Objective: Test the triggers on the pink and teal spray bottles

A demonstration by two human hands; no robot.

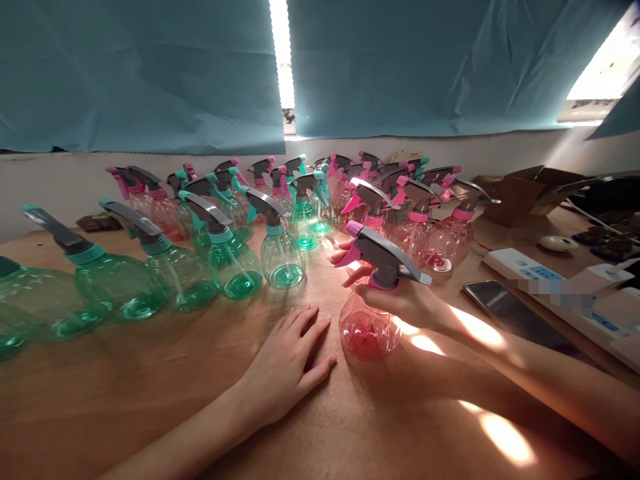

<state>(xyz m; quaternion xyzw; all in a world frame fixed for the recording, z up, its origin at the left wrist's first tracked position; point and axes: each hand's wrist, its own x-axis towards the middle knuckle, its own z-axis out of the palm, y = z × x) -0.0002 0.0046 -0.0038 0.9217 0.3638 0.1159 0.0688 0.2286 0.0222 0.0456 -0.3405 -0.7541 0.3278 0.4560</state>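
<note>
A pink spray bottle (369,333) with a grey and pink trigger head stands upright on the wooden table (200,413). Around its neck, below the trigger head, is my right hand (400,298), thumb on the near side and fingertips showing beyond the bottle. Flat on the tabletop, to the left of that bottle, rests my left hand (283,360), fingers spread and holding nothing. Closest to the left hand is a green spray bottle (283,260); it belongs to a row of green bottles curving off to the left. Behind the held bottle stands another pink spray bottle (453,237).
Many more pink and green spray bottles crowd the back of the table. At right lie a phone (493,303), a white power strip (545,280), a white mouse (557,244) and an open cardboard box (525,193). Blue curtains (150,73) hang behind.
</note>
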